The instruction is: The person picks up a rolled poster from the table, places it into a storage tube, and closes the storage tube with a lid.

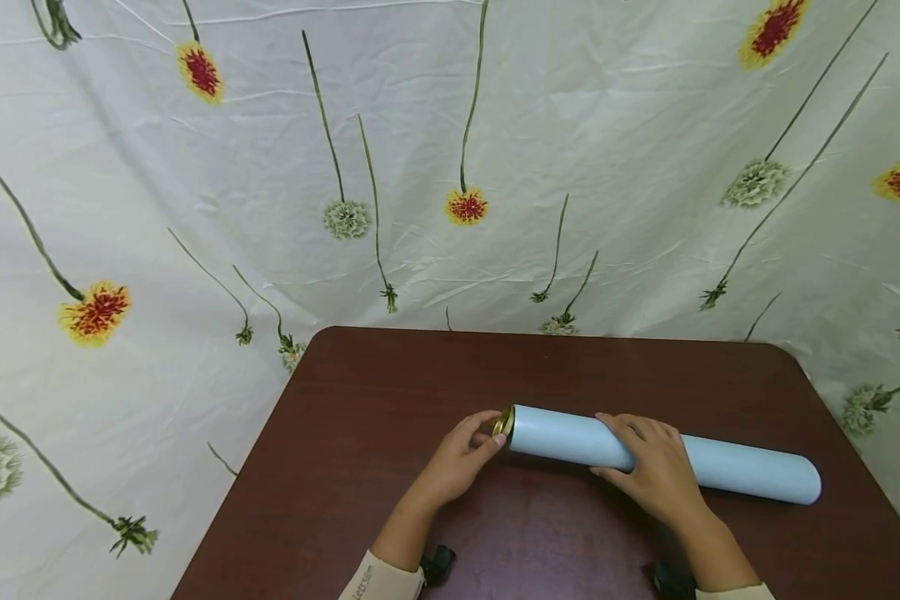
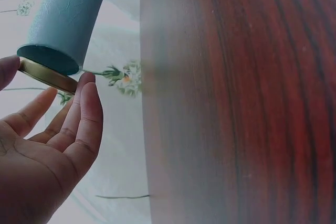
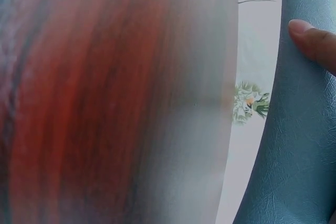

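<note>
Head view shows the left hand (image 1: 461, 458) pinching the gold cap (image 1: 503, 422) at the left end of a pale blue tube (image 1: 570, 437); what the tube contains stays hidden. It lies flat on the brown counter (image 1: 390, 392), long axis running left to right. The right hand (image 1: 656, 475) curls over its middle, hiding that stretch.

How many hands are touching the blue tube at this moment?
2. The left hand pinches the gold cap at the tube's left end; the right hand rests over the tube near its middle, on the table.
</note>
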### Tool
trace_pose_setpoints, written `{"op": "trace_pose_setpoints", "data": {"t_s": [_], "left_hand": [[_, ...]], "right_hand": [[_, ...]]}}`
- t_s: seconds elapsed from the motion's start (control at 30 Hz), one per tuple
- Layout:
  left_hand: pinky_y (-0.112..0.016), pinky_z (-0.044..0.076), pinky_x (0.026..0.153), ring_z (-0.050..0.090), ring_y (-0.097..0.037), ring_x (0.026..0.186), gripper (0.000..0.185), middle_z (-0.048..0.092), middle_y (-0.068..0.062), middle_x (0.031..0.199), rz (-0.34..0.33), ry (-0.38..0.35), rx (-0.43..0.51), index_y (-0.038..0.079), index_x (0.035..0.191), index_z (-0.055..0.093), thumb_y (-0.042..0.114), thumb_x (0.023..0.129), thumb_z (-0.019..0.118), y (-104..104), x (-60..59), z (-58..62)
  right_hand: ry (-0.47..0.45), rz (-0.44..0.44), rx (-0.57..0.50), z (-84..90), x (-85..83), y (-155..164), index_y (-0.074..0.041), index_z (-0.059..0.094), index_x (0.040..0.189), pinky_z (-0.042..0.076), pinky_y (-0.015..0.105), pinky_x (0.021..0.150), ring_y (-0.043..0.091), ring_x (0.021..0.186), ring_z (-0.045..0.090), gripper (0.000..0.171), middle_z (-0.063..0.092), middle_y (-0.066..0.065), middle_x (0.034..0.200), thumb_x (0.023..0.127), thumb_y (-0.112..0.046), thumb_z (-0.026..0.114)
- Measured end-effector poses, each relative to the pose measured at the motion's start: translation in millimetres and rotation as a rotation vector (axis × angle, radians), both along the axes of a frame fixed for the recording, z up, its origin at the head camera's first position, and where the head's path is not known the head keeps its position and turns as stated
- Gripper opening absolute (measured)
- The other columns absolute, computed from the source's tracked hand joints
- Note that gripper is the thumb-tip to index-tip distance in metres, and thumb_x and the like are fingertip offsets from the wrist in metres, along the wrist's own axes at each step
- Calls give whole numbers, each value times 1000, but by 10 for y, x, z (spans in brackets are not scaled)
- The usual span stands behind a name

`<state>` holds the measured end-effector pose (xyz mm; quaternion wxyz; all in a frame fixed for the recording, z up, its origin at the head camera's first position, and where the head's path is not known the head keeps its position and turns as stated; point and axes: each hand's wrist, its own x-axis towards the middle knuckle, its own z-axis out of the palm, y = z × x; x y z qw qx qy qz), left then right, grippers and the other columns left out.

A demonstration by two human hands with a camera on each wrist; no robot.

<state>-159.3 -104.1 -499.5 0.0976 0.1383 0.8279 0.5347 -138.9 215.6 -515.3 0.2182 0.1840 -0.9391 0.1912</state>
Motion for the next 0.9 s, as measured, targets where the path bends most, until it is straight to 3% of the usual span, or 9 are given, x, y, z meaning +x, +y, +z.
{"op": "trace_pose_setpoints", "data": {"t_s": [0.27,0.6,0.8,0.9], "left_hand": [[-33,53,85,63,-23,114,47,58,-9,138,-8,8,44,20,144,52,38,101,61,24,2,-26],[-25,54,85,65,-17,106,64,54,-16,141,-29,-31,154,14,157,37,29,100,64,32,-27,-54],[-28,55,84,64,-13,101,62,52,-17,141,-26,-76,199,15,155,40,25,100,65,28,-40,-59],[-37,56,88,66,-20,102,61,52,-15,141,-29,-90,209,16,154,42,28,100,65,18,-44,-58]], "right_hand": [[7,5,-3,-3,-1,-28,-22,59,140,38,57,96,36,115,60,85,66,8,121,64,-40,93],[2,1,-6,8,9,-69,-24,59,140,38,57,96,36,115,60,85,66,9,121,65,-40,93],[6,7,-10,23,22,-101,-22,60,140,39,58,95,36,115,61,85,66,8,121,64,-40,94],[10,8,-13,27,29,-118,-22,60,139,39,58,95,36,114,61,85,66,8,121,64,-40,94]]}}
